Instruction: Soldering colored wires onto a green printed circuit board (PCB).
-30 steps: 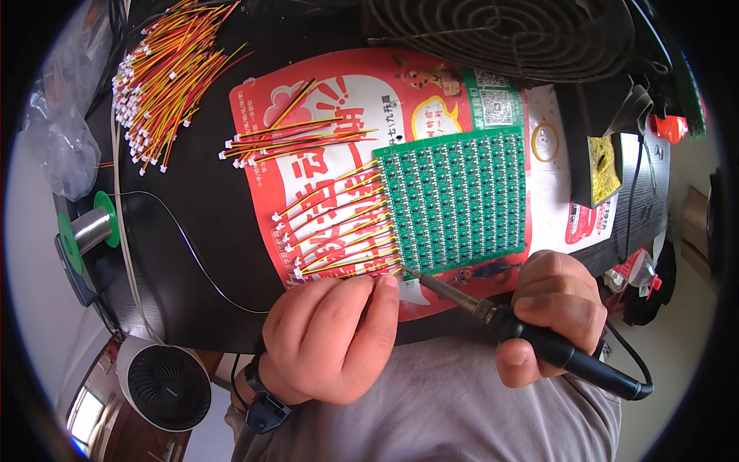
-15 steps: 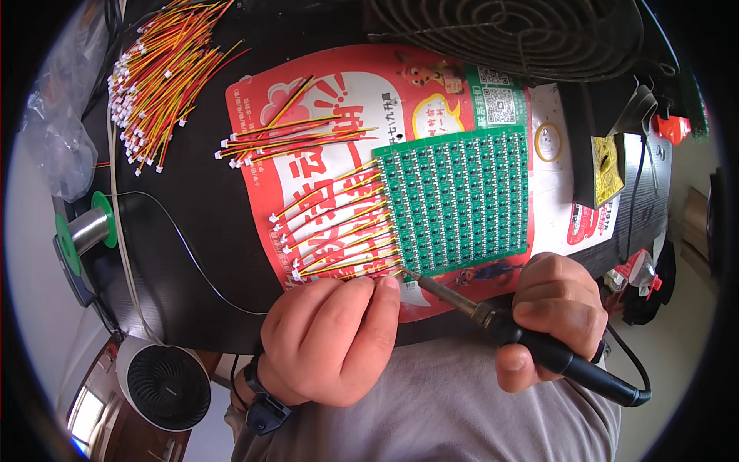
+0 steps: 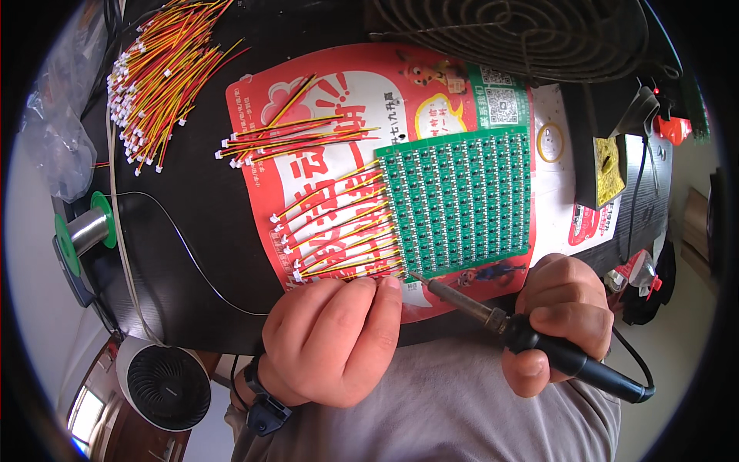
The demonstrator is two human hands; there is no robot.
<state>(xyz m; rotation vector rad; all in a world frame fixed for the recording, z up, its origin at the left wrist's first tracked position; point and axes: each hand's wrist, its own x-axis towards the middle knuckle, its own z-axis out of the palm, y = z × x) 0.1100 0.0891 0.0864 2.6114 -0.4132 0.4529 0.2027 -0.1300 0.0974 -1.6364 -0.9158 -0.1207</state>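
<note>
My left hand (image 3: 335, 339) is closed in a pinch at the near left corner of a green circuit board (image 3: 462, 204). A thin strand of solder wire (image 3: 202, 271) runs into this hand; its end at the fingertips is hidden. Red, yellow and black wire leads (image 3: 339, 231) with white plugs line the board's left edge, some partly behind my fingers. My right hand (image 3: 566, 319) grips the black handle of a soldering iron (image 3: 469, 306). Its tip points left, close to the board's near left corner and my left fingertips.
A solder spool (image 3: 88, 231) stands at left. Loose leads (image 3: 300, 141) lie on the printed red sheet (image 3: 258, 115), beside a large bundle of leads (image 3: 165, 85). A round-grilled fan (image 3: 523, 35) is at the back; a yellow sponge (image 3: 610, 173) sits at right.
The soldering iron and my right hand have shifted a little to the right, drawing the tip back from the board's corner. The board has moved slightly right. My left hand stays nearly in place.
</note>
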